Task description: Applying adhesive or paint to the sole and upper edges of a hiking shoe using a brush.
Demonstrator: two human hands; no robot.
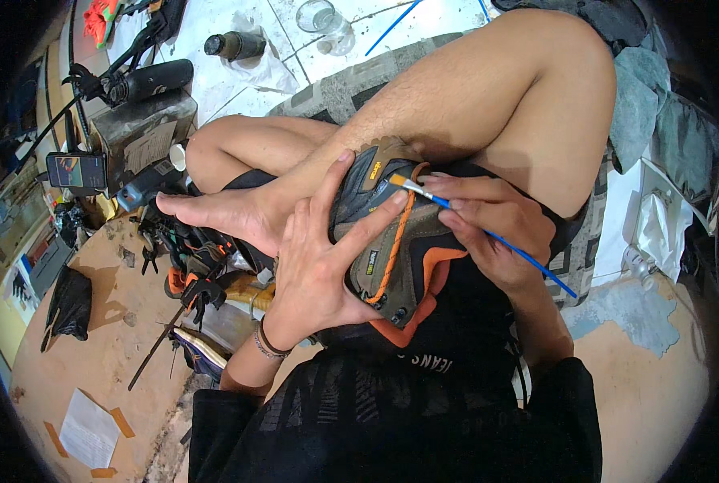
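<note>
A brown and grey hiking shoe with an orange lace and orange lining rests in my lap, against my crossed legs. My left hand grips it from the left side, fingers spread across the upper and thumb near the collar. Between the fingers and thumb of my right hand is a paintbrush with a slim blue handle. Its tan bristles lie over the shoe by the lace, close to my left index fingertip. Whether the bristles touch the surface I cannot tell.
A dark bottle, a glass jar and another blue stick lie beyond my legs. On the left are a phone, cluttered tools and another shoe. White sheets lie at right.
</note>
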